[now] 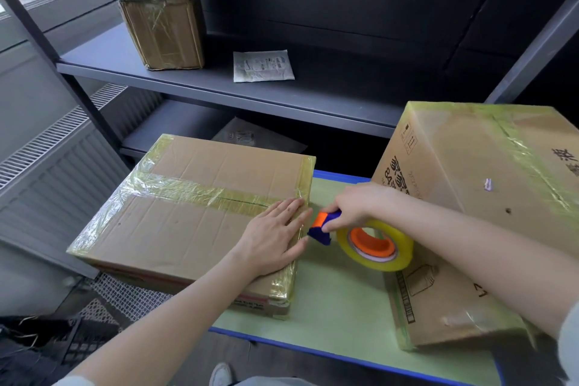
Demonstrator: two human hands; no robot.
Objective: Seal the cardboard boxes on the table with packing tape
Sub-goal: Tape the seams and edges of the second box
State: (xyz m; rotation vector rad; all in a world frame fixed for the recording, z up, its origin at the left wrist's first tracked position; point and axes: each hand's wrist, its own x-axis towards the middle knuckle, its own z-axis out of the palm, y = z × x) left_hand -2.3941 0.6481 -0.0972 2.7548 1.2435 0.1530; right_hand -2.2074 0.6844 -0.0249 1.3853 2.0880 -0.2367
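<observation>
Grey metal shelves [219,84] stand behind a green table [338,307] edged in blue. Two cardboard boxes sit on the table, both striped with tape: a flat box [175,229] on the left and a bigger box [470,166] on the right. One smaller box [163,25] and one white packet [263,66] rest on a shelf. The left hand [275,235] lies flat, fingers straight, on the flat box near its right edge. The right hand [351,204] grasps the single tape dispenser [326,226] just beside that edge, over the table.

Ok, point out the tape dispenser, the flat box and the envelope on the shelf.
tape dispenser [360,240]: head view, orange hub of the roll
flat box [175,229]: head view, bare near top flap
envelope [263,66]: head view, its middle
</observation>
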